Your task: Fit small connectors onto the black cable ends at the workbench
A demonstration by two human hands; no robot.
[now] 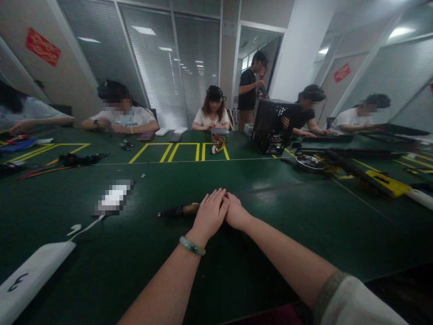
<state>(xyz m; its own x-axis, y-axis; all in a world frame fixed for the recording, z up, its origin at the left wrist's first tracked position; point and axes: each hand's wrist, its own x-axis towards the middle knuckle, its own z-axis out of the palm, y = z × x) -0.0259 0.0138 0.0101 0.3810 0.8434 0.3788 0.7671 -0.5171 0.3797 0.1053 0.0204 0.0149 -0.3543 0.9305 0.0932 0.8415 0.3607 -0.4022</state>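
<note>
My left hand point(210, 214) and my right hand point(236, 212) rest together on the dark green table point(237, 180), the left laid partly over the right. A green bracelet point(192, 246) circles my left wrist. Just left of my hands lies a tool with a wooden handle and a dark tip point(177, 211); its right end disappears under my left hand. Whether either hand grips it cannot be told.
A blurred white device point(114, 197) with a white cable lies to the left, a white pouch point(30, 275) at the near left corner. A black computer case point(274, 125), a round metal part point(309, 162) and a yellow tool point(385, 183) lie right. Several people sit around the far side.
</note>
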